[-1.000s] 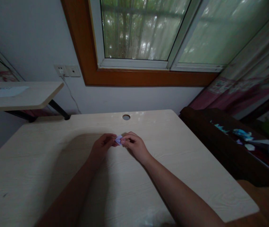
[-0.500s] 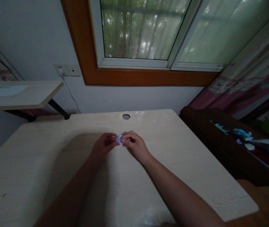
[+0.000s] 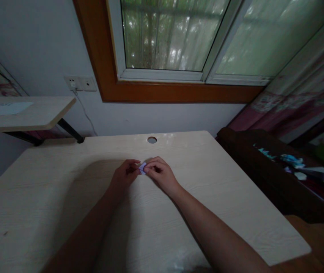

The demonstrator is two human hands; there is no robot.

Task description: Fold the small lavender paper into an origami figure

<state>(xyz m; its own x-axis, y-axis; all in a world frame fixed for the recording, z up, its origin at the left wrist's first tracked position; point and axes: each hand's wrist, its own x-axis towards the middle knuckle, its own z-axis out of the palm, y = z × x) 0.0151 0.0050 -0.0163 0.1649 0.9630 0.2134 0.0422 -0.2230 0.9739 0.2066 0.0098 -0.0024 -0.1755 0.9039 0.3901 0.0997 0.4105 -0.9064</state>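
A small piece of folded pale purple paper (image 3: 142, 168) is held between my two hands, near the middle of the pale wooden table (image 3: 221, 182). My left hand (image 3: 125, 173) pinches its left side between thumb and fingers. From the other side, my right hand (image 3: 160, 171) has its thumb and fingertips closed on the paper's right part. The fingers cover much of the paper, so its full folded shape is hidden.
A round cable hole (image 3: 152, 140) lies beyond my hands. At the left stands a raised shelf (image 3: 45, 113) with a paper sheet (image 3: 7, 109) on it. A dark wooden cabinet (image 3: 247, 155) with small items is at the right. A window (image 3: 176, 38) is ahead.
My right hand has shifted slightly left, its fingertips now closer to my left hand. Less of the purple paper shows. My left hand stays almost in place.
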